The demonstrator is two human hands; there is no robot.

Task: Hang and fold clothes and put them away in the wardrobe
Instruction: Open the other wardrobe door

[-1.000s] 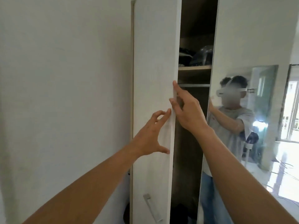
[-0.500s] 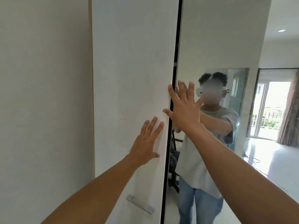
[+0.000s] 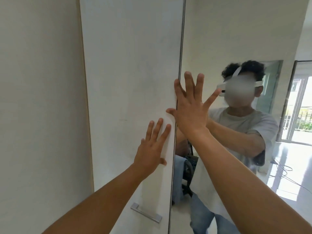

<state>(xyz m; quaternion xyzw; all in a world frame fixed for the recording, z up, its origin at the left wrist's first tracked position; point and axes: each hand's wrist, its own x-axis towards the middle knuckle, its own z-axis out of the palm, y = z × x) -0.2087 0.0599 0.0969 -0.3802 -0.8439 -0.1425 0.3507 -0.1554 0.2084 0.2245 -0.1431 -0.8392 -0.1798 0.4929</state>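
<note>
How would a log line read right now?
left hand: flat on white wardrobe door | right hand: flat on mirrored door | state: both closed

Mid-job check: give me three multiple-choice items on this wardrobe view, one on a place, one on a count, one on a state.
1. Where is the metal handle?
A) low on the white door, below the left hand
B) at the top of that door
C) on the wall at left

2. How many hands lie flat on the wardrobe fronts?
A) none
B) one
C) two

3. What is the state of the white door?
A) swung wide open
B) shut against the mirrored door, only a thin seam between them
C) taken off

Answers:
1 A: the handle sits near the bottom of the white door, under the left hand.
2 C: the left hand is spread on the white door, and the right hand on the mirrored door.
3 B: no interior shows between the two doors.
</note>
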